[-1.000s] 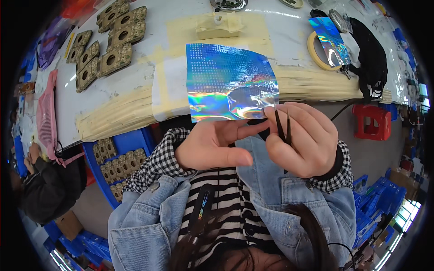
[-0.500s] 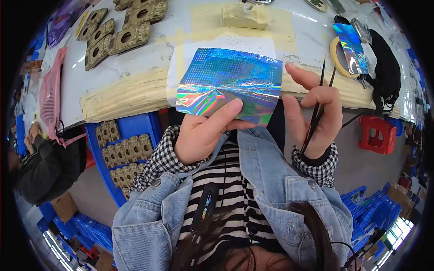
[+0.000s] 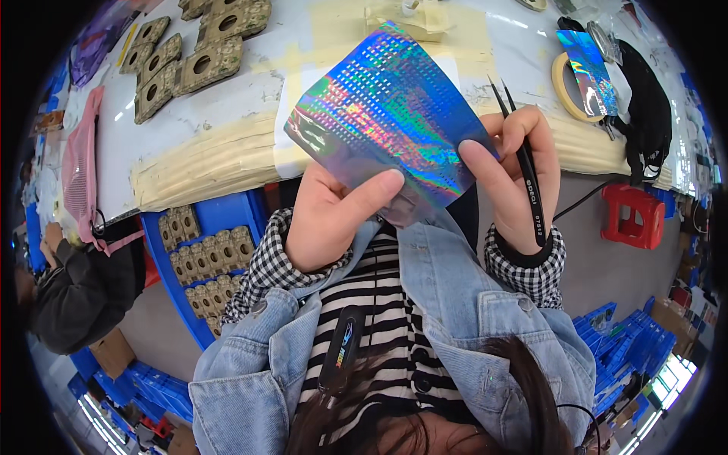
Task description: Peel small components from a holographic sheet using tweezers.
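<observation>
Between my two hands is a shiny holographic sticker sheet (image 3: 394, 98), blue with rainbow glints and rows of small marks. It is tilted, one corner pointing away from me. My left hand (image 3: 330, 216) pinches its near edge, thumb on top and fingers hidden beneath. My right hand (image 3: 523, 174) grips the sheet's right corner between thumb and forefinger. Black tweezers (image 3: 526, 171) also rest in that right hand, their tips apart and pointing away over the table, touching nothing.
Camouflage-patterned pieces with round holes (image 3: 208, 64) lie at the far left; more fill a blue tray (image 3: 178, 292) below the table edge. At right are a tape roll (image 3: 565, 87), another holographic sheet (image 3: 588, 72) and a red stool (image 3: 633, 216). A person's dark sleeve (image 3: 87, 296) shows at left.
The sheet has turned and risen, and its crease has flattened. My right hand has come in from the right and taken hold of its corner. The tweezers have swung left.
</observation>
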Tool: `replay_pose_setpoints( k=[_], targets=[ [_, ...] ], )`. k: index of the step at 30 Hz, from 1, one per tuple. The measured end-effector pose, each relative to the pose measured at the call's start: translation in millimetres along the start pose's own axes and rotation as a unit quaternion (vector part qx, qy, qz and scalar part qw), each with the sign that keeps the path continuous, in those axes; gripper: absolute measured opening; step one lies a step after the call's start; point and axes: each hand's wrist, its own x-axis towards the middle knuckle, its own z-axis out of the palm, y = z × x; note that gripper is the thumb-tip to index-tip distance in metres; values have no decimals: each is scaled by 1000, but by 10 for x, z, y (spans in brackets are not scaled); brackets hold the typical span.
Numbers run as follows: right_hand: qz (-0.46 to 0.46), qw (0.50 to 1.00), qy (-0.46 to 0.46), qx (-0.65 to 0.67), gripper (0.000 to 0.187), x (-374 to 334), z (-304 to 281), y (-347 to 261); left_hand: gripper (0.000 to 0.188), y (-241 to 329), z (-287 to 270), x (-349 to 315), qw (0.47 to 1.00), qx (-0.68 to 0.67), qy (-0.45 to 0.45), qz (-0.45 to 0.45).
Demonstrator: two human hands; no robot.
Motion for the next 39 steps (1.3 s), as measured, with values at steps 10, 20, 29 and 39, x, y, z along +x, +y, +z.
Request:
replay_pose_setpoints(
  k=[10, 20, 29, 39],
  targets=[
    [-46, 998, 38, 13, 31, 5, 151, 101, 31, 23, 14, -2, 998, -50, 12, -31],
    [-64, 997, 19, -40, 31, -2, 185, 218, 23, 32, 82, 5, 995, -25, 92, -31],
    [-272, 929, -7, -251, 22, 31, -2, 188, 20, 142, 87, -9, 987, 36, 154, -10],
    [-315, 857, -126, -388, 62, -70, -7, -20, 18, 137, 88, 15, 983, 79, 165, -5]
  ],
)
